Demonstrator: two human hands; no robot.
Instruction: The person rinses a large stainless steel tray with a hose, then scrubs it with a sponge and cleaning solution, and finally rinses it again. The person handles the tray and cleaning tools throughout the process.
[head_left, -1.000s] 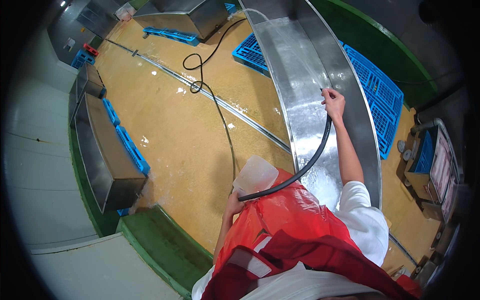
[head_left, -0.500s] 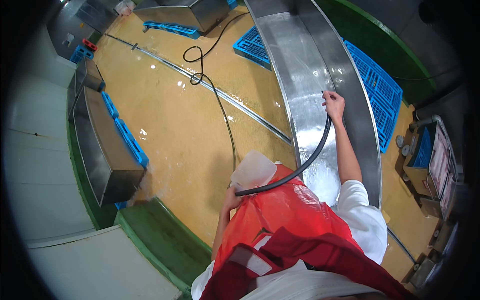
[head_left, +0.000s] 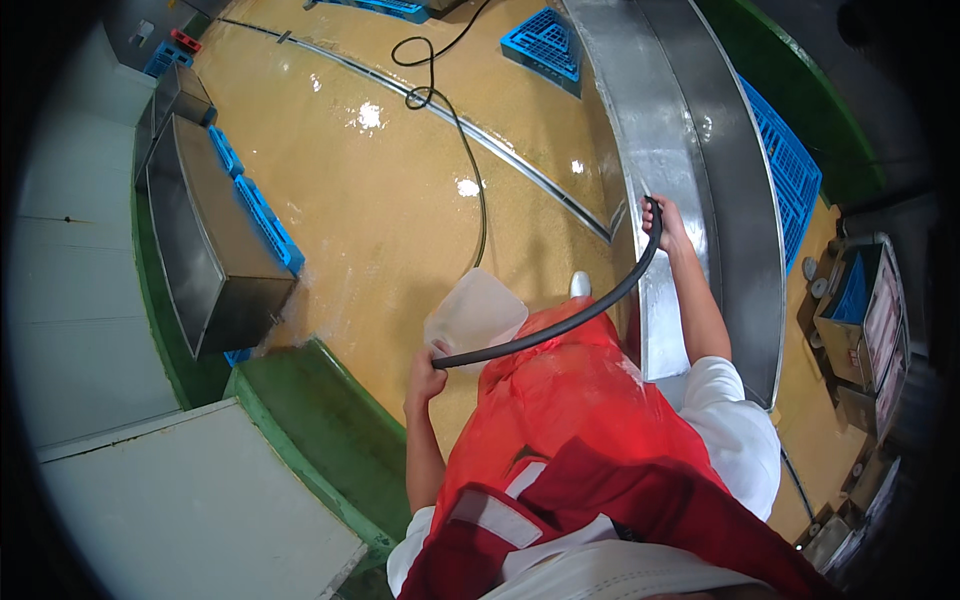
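Observation:
A thick black hose [head_left: 565,325] bends in an arc across my red apron, from one hand to the other. My right hand [head_left: 668,222] is closed around it near its end, above the left side of a long stainless steel trough [head_left: 640,80]. A little water seems to leave the hose tip. My left hand [head_left: 427,374] grips the hose further back. A translucent plastic container [head_left: 475,312] touches the left fingers; whether they also clasp its rim I cannot tell.
Thin hose [head_left: 482,200] snakes over the wet tan floor, crossing a drain channel [head_left: 530,172]. Blue pallets [head_left: 545,45] lie beside and under the trough. Steel tubs [head_left: 215,230] stand at left, near a green curb [head_left: 320,430]. At right is a cart [head_left: 850,330].
My right hand has shifted with the hose end from over the trough's middle toward its left wall. The left hand and container have moved left, and the view has shifted.

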